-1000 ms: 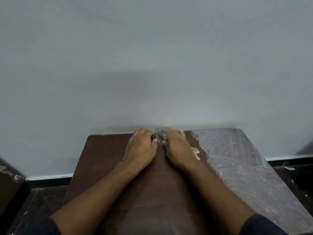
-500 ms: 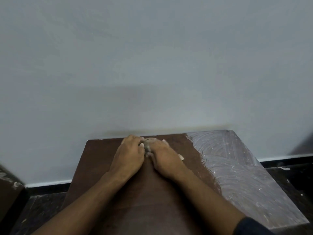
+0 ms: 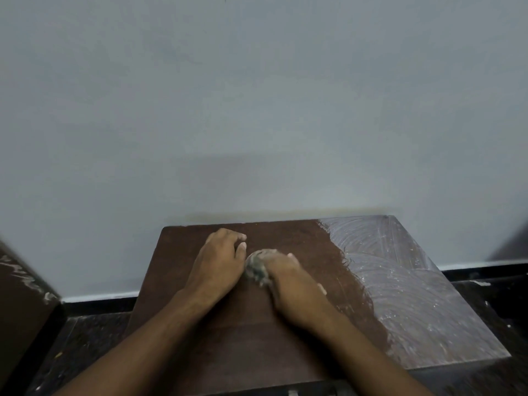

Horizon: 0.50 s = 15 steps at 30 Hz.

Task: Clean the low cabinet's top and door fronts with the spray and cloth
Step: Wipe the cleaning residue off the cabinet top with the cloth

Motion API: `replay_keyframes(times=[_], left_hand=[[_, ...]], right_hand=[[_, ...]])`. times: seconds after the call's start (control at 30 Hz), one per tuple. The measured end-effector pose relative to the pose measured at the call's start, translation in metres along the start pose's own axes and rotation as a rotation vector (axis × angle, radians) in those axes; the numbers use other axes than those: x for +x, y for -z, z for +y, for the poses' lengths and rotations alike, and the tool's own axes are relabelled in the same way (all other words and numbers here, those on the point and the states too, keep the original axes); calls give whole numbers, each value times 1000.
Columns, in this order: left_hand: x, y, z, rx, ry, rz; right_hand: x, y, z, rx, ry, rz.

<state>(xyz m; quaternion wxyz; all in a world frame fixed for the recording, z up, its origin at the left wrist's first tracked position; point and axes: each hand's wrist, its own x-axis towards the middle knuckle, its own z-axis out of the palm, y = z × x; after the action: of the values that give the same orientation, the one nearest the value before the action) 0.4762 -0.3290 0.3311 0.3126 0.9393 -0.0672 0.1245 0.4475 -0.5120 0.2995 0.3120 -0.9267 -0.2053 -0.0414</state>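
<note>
Two hands work mid-top on the low cabinet (image 3: 200,352): the right hand (image 3: 294,292) grips a wadded cloth (image 3: 255,268), the left hand (image 3: 218,265) rests flat just beside it. White smears (image 3: 400,281) cover the right side to that edge. Behind stands a grey wall (image 3: 257,110); below lies dark floor (image 3: 85,344).

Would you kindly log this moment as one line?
right hand: grips cloth | left hand: rests on cabinet top | right part: white smears
</note>
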Motion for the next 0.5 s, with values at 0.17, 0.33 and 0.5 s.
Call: replay_keyframes(times=[0.17,0.33,0.5], left_hand=[[3,0,-1,-10,13,35],[14,2,-8,-5,28,51],[16,4,-22,32,22,49]], right_hand=[[31,-15,-15,-83,-88,60],[62,-30,-17,-43,80,-39],[113,-26,22,-303,-268,100]])
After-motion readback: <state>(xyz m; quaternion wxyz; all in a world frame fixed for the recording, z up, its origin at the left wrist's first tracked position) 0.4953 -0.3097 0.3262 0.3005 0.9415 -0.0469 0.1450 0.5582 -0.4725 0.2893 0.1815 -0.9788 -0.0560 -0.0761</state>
